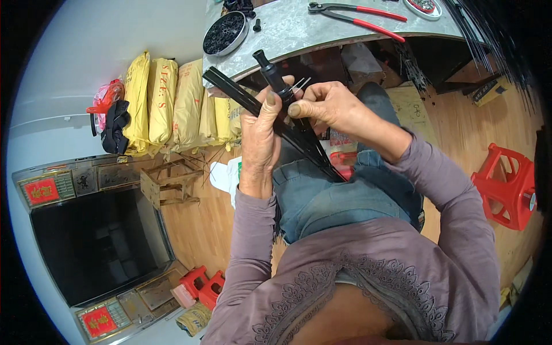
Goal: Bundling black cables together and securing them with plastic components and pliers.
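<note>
A bundle of thin black ribs, which looks like a folded umbrella frame, lies slantwise above my lap, its lower end between my thighs. My left hand is closed round it, thumb on top. From the same grip sticks up a black plastic tube with a flared end, like an umbrella runner. My right hand pinches with thumb and forefinger at the frame beside the tube. Short thin metal wire ends show between the two hands. What exactly the right fingertips press on is hidden.
On the grey tabletop ahead are a round dish of small black parts, red-handled pincers and a white dish. Black ribs hang off the right. Yellow sacks line the left; a red stool stands right.
</note>
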Available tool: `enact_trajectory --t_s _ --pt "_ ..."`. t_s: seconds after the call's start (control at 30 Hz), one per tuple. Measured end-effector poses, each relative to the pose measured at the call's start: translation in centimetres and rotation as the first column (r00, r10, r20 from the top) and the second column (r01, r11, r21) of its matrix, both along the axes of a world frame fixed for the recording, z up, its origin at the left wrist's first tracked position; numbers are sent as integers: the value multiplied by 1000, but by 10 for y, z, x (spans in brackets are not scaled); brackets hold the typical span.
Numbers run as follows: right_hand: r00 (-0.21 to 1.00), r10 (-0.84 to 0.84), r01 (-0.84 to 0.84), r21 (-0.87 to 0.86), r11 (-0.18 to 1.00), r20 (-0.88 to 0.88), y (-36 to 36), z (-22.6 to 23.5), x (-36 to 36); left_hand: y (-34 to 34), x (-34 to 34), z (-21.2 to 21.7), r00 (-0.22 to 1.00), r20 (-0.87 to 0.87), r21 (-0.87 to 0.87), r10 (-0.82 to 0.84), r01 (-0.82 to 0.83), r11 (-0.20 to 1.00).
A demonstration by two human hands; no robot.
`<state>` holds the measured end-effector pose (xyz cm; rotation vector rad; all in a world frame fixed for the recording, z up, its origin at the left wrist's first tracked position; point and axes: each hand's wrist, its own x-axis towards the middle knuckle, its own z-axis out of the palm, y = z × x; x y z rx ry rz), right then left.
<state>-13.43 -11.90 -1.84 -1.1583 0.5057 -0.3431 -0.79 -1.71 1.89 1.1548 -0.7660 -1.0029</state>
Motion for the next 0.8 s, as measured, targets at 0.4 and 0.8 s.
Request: enact_trajectory --t_s 0.4,0.8 --pt "996 88 -90 65 994 23 -5 -1 1 0 5 4 994 29 38 -103 102 994" --pt "976 21 -68 211 975 217 2 9 15 -7 -11 -6 993 71 -27 94 -92 995"
